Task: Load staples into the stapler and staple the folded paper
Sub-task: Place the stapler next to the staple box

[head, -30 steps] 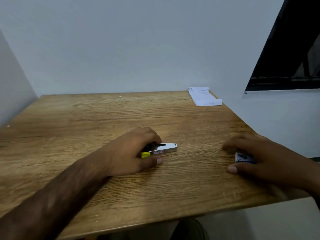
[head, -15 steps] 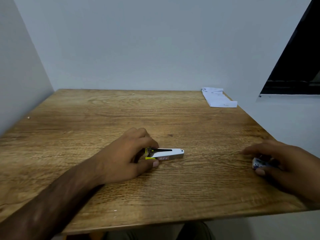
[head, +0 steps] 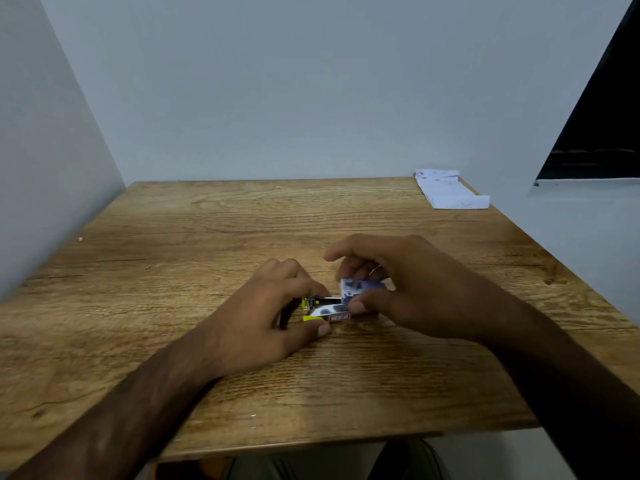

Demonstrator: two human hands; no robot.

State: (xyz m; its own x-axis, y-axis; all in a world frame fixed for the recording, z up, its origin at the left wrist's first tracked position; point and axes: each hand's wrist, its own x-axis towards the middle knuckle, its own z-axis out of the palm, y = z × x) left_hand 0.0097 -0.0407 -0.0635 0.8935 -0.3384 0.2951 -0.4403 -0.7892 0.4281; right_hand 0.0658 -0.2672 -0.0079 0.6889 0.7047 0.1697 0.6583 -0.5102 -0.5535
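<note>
Change since half a second ago: right hand (head: pixel 408 289) has come in from the table's right edge to the middle, bringing the small blue-and-white staple box (head: pixel 360 287) with it. Left hand (head: pixel 273 313) stays where it was, on the rear of the stapler (head: pixel 327 311). The two hands, well apart before, are now just beside each other.

Right hand: pinches the box between thumb below and curled fingers above. The box sits over the stapler's front end, just above it; contact cannot be told.

Left hand: grips the stapler's back end, fingers curled over the top, thumb flat on the wood along the near side.

Stapler: small, silver body with a red label on its side and yellow trim at the rear. It lies on the table (head: pixel 207 237) near the centre, nose pointing right. A thin upper strip appears parted from the lower body, with a dark gap between them. Detail is blurred and its front is hidden behind the box and right thumb.

Folded paper (head: pixel 450 194): white, flat at the far right corner, well apart from both hands, its near end reaching the right edge.

Room: bare wood to the left of and beyond the hands. Walls close the left and far sides; the right and near edges are open.
</note>
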